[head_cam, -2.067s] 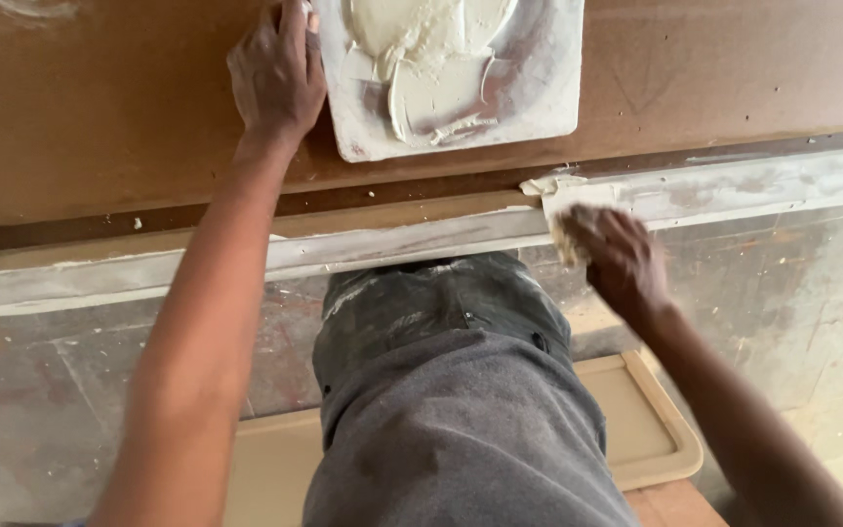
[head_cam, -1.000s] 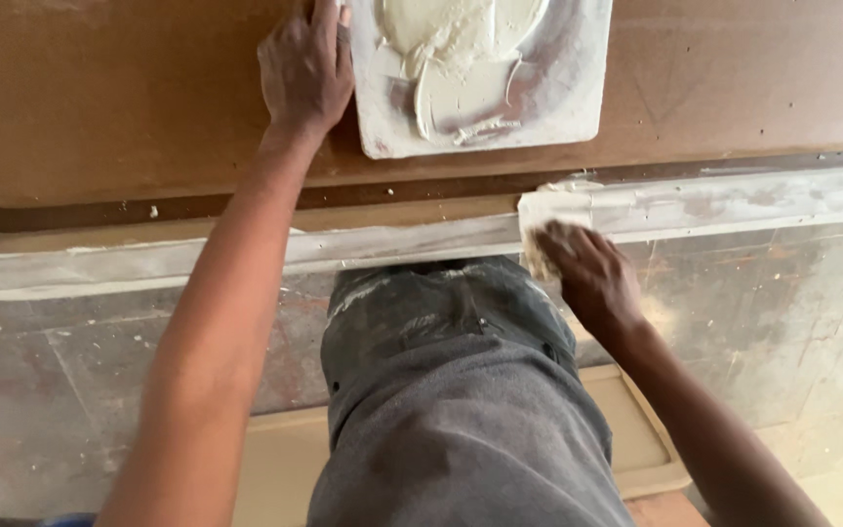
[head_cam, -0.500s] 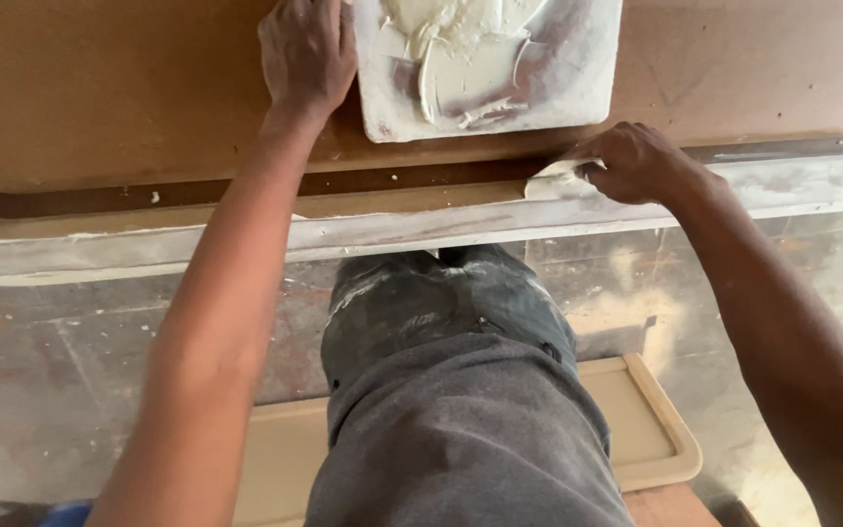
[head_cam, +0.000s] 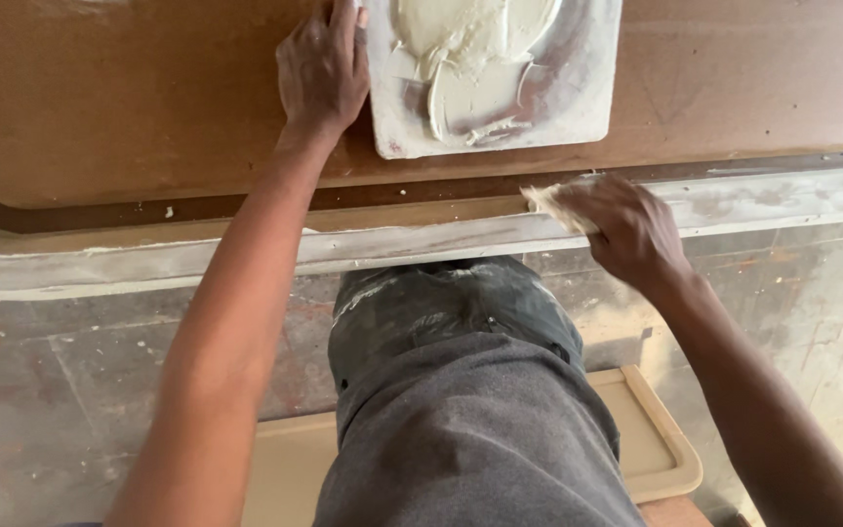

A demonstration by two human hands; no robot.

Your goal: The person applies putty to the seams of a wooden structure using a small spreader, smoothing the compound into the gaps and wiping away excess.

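My left hand (head_cam: 322,68) lies flat beside the putty board (head_cam: 500,73); my right hand (head_cam: 626,229) grips a scraper (head_cam: 550,200) on the edge (head_cam: 392,244), filler spread leftward, rightward stretch patchy.

Both arms are bare from the hands up to the frame's lower edge, with no sleeves, gloves, watch or rings showing. The left hand (head_cam: 322,68) and right hand (head_cam: 626,229) carry a pale dusting, heaviest on the right fingers (head_cam: 563,200). The person wears a plain dark grey top (head_cam: 470,439) of soft knit fabric, and below it dark trousers (head_cam: 441,307) smeared with whitish streaks and dust near the knees.
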